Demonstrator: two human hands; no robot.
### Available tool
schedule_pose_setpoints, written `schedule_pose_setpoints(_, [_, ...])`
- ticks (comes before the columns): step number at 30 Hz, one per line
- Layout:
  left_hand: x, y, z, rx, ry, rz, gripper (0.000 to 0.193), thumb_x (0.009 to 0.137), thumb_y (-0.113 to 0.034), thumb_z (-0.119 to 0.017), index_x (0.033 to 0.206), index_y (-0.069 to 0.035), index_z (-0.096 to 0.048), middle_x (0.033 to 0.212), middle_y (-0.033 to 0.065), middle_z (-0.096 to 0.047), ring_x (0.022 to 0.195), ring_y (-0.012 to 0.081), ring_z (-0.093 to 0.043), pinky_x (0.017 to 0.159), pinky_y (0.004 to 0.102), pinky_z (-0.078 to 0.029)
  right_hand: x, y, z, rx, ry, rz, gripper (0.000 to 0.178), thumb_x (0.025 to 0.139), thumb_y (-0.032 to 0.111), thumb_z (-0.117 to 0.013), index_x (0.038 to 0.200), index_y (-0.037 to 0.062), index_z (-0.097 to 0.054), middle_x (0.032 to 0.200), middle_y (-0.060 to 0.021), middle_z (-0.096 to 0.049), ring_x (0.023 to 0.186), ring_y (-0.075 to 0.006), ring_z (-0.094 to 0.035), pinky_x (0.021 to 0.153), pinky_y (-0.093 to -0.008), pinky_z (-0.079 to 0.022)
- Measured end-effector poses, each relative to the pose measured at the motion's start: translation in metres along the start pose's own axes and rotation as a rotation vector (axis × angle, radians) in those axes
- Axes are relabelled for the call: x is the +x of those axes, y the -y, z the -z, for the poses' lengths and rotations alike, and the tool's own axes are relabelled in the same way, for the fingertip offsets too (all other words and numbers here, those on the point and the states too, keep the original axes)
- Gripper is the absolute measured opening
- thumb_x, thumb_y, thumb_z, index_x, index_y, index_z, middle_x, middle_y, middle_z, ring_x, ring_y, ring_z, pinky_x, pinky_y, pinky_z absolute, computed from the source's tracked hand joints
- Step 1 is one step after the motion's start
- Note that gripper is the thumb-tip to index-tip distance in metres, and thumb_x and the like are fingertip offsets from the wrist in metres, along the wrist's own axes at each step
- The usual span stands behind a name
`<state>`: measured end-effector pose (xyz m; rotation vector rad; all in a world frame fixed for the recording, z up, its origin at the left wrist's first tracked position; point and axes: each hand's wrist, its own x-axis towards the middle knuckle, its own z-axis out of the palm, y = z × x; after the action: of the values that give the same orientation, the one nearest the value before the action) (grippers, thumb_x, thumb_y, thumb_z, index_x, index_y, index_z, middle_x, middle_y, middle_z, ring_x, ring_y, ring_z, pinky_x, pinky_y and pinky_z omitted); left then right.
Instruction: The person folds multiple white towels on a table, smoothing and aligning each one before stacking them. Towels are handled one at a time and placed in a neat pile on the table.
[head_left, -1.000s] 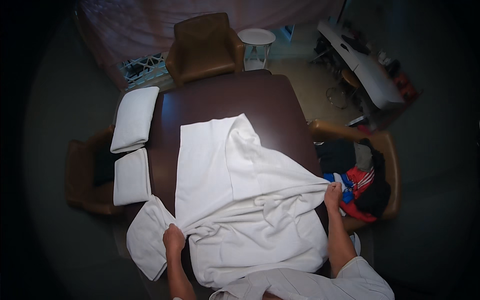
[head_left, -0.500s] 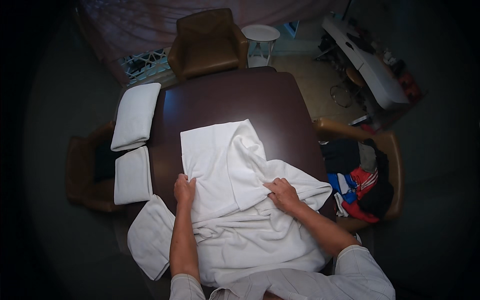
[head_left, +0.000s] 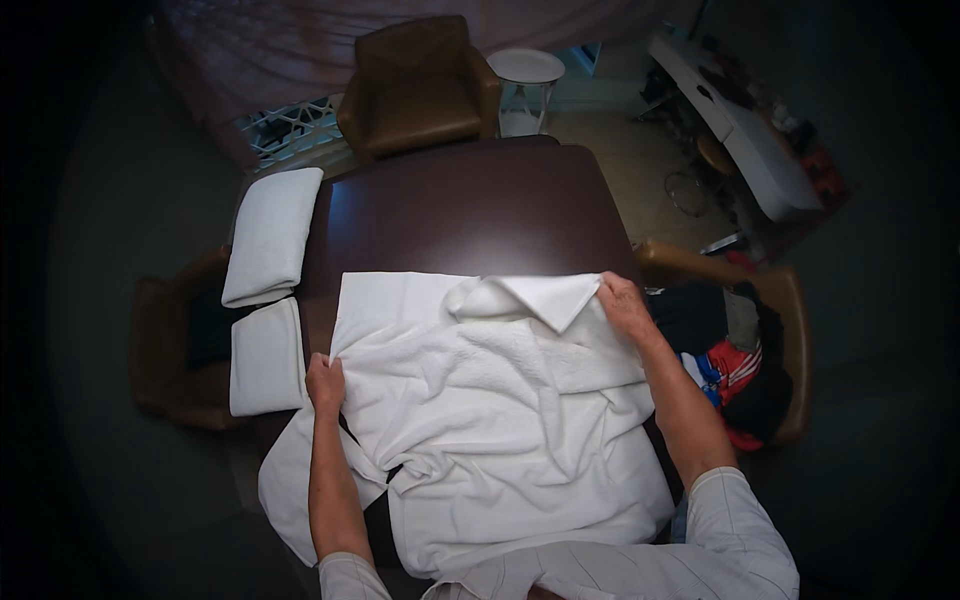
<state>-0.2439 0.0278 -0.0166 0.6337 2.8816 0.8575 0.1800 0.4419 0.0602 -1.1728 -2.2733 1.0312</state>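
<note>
A white towel (head_left: pixel 430 360) lies rumpled across the near half of the dark brown table (head_left: pixel 460 210). My left hand (head_left: pixel 325 384) grips its left edge between closed fingers. At the far right, my right hand (head_left: pixel 623 303) pinches a corner of the towel, and the far edge beside it is turned over in a loose flap. More bunched white cloth (head_left: pixel 540 500) lies in front of my body; whether it is the same piece I cannot tell. Left of my left forearm, another white towel (head_left: pixel 292 485) lies partly hidden behind the arm.
Two folded white towels (head_left: pixel 275 235) (head_left: pixel 267 358) lie along the table's left edge. Brown armchairs (head_left: pixel 420 95) stand at the far side, left and right; the right one holds a pile of clothes (head_left: pixel 735 350). A round white side table (head_left: pixel 525 68) and a white desk (head_left: pixel 735 130) stand beyond.
My right hand has moved right and away from me, pulling the towel's corner out so the towel spreads wider. My left hand has shifted left with the edge.
</note>
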Motion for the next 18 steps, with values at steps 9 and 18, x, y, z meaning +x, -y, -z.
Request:
schedule_pose_setpoints(9, [-0.003,-0.017,0.015,0.336,0.277,0.029,0.020,0.089,-0.019,-0.070,0.096,-0.003,-0.060,0.107,0.0237,-0.068,0.094,0.0450,-0.067,0.086,0.0517,-0.053,0.010,-0.089,-0.024,-0.148,-0.620,-0.441,0.035,0.095,0.021,-0.060,0.125,0.0021,-0.063,0.120,-0.0234,-0.067,0.113,-0.0442,-0.061,0.100,-0.0475,-0.049])
schedule_pose_setpoints(18, [-0.037,-0.116,-0.003,0.010,0.266,-0.800,0.040,0.089,0.000,-0.060,0.129,-0.006,-0.061,0.126,0.0206,-0.063,0.106,0.0419,-0.063,0.092,0.0503,-0.053,-0.070,0.028,-0.069,-0.471,0.058,0.058,0.074,0.081,0.018,-0.084,0.149,0.0185,-0.053,0.130,-0.0174,-0.056,0.120,-0.0386,-0.055,0.099,-0.0458,-0.052])
